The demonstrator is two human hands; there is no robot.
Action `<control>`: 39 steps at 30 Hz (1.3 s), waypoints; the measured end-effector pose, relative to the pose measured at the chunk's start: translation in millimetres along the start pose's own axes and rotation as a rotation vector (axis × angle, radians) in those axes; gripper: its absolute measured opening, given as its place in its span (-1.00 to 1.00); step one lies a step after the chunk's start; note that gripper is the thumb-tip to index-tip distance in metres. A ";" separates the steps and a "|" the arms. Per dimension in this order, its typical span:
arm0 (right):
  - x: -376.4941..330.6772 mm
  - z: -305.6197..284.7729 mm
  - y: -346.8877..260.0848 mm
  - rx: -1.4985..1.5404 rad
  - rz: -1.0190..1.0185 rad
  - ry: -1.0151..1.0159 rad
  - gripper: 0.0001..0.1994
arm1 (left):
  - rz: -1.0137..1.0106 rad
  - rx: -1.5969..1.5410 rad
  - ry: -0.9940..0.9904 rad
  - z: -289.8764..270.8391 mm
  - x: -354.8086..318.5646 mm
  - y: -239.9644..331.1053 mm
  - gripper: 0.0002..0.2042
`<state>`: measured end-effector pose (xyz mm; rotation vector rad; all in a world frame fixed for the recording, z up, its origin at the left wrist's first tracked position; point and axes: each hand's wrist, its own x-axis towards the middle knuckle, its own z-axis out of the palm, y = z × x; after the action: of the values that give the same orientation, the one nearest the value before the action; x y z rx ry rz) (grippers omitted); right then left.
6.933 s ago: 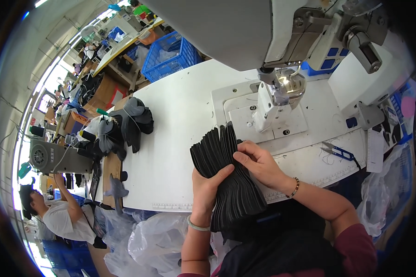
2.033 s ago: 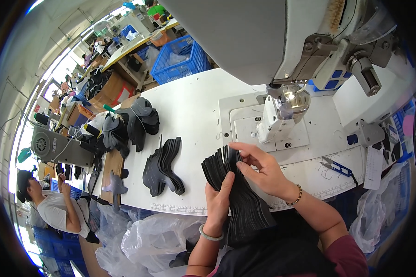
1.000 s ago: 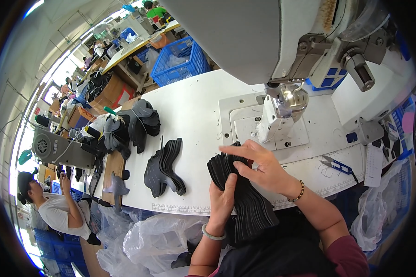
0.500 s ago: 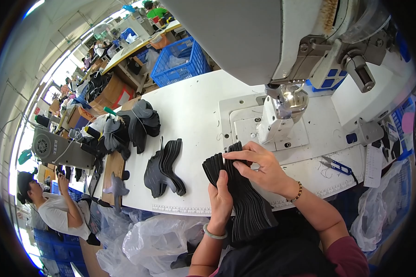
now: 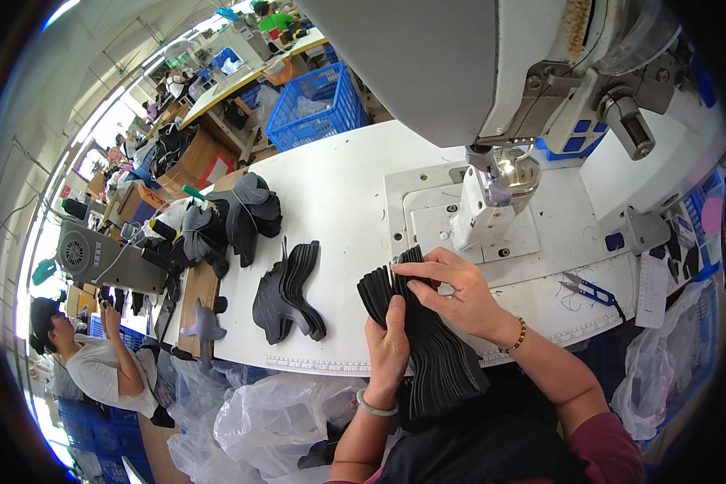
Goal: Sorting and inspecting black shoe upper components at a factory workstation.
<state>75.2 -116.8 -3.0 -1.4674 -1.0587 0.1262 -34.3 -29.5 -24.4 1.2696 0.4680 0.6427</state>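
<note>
A thick stack of black cut shoe-upper pieces (image 5: 440, 359) stands on edge in front of me at the table's front edge. My left hand (image 5: 389, 347) grips its left side, thumb up along the pieces. At the top of the stack, my right hand (image 5: 460, 294) pinches the edges between thumb and fingers, where a narrow gap parts the pieces. To the left on the white table lies another fanned stack of dark grey pieces (image 5: 289, 294). Behind it are tied bundles of similar pieces (image 5: 250, 214). The sewing machine's post (image 5: 488, 210) rises just beyond my right hand.
Blue-handled thread snips (image 5: 589, 290) lie at the right near loose threads. A measuring tape strip (image 5: 298, 365) runs along the table's front edge. Clear plastic bags (image 5: 274, 419) fill the space below left. A blue crate (image 5: 315, 109) stands behind the table. A co-worker (image 5: 109, 363) sits at the left.
The view has shifted very slightly. Both hands keep their hold on the black stack, with hardly any movement.
</note>
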 end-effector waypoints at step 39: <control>52.0 29.6 24.7 -0.231 0.188 -0.079 -0.55 | -0.081 -0.062 0.002 -13.8 -17.0 54.8 -0.58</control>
<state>98.9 -56.6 -4.8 -1.7833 -1.0230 0.2026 -65.9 -22.0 24.9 1.1855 0.4946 0.5862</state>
